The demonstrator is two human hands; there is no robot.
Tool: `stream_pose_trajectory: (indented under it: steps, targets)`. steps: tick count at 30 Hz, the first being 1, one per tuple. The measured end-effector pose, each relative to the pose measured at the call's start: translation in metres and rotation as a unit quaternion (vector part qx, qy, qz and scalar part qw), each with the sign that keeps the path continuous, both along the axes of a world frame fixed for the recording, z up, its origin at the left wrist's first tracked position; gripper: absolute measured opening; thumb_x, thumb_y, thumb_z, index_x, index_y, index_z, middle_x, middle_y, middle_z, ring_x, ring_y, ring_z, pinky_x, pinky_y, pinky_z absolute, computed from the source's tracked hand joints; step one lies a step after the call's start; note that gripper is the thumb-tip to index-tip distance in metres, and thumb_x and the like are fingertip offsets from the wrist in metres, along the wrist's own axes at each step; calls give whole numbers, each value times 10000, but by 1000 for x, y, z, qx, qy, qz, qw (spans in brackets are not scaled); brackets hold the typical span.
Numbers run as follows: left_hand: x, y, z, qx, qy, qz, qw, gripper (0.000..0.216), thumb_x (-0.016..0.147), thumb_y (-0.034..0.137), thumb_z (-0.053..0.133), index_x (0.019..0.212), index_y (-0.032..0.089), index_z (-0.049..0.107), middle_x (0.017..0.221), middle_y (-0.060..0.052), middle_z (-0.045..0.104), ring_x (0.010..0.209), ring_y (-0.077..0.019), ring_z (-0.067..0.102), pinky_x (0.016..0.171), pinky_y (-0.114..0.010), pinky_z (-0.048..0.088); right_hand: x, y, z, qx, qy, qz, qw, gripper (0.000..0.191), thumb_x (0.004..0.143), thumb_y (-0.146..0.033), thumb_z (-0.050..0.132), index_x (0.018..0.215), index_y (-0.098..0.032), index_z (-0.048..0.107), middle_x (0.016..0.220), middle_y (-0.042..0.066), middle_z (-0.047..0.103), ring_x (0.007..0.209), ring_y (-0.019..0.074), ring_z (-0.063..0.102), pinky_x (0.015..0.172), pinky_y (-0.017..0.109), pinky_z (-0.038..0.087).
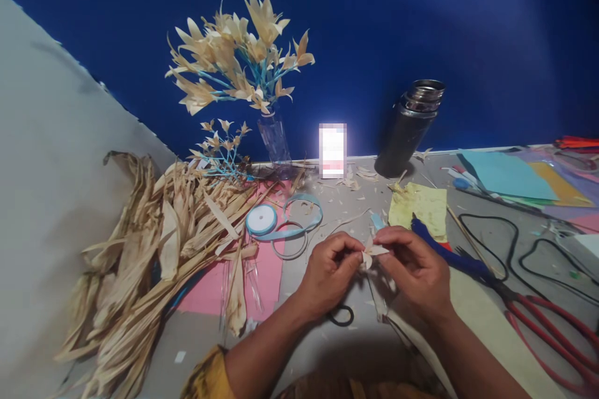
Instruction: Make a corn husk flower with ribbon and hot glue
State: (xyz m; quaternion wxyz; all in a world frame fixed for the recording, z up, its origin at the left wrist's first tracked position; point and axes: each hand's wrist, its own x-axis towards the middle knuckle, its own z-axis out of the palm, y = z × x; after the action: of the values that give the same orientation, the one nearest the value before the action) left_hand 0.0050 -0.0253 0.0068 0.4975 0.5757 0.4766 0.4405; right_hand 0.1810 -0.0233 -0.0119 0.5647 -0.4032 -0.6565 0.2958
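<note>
Between my two hands is a small pale husk flower (372, 252) with pointed petals. My left hand (333, 273) is closed, thumb and forefinger pinching the flower from the left. From the right, my right hand (415, 269) pinches a petal with its fingertips, its other fingers curled. Below my left wrist, a black ring-shaped handle (342, 316) shows on the table; the rest of it is hidden. Left of my hands lies a spool of light blue ribbon (261, 220), its tape looping out loosely. Dried corn husks (135, 262) are heaped further left.
Husk flowers (234, 43) stand in a clear vase (275, 137) near the wall. A lit phone (332, 149) and a dark flask (406, 137) are at the back. Rightward lie a blue glue gun (452, 255), red-handled scissors (552, 318), a black cable (515, 224) and coloured sheets (508, 174).
</note>
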Motion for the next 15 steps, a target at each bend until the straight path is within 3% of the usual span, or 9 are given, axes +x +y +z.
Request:
stream_pose_trajectory:
  steps: [3,7,15]
  targets:
    - [0,0,0,-18,-14,28,999,106,844,252,643,803,186,716,774,-29,651,693,-151,552,633,-254,412,-1,-3,0,74,-15,-34,997,216,878,-71,662,1010,-241,645,1003,82,629,910,214,629,635,296,507]
    - [1,1,0,-8,-26,53,998,80,806,227,669,782,196,739,754,-27,661,702,-156,555,661,-269,423,-3,-4,5,180,-106,-41,977,288,821,-46,713,1029,-241,680,990,81,616,877,222,622,721,371,551]
    - [2,3,2,-110,-123,23,986,229,737,375,798,736,160,719,598,28,561,520,-91,457,527,-235,363,-6,-2,12,176,-93,-60,978,260,835,-15,683,932,-246,752,930,56,619,790,183,636,628,303,541]
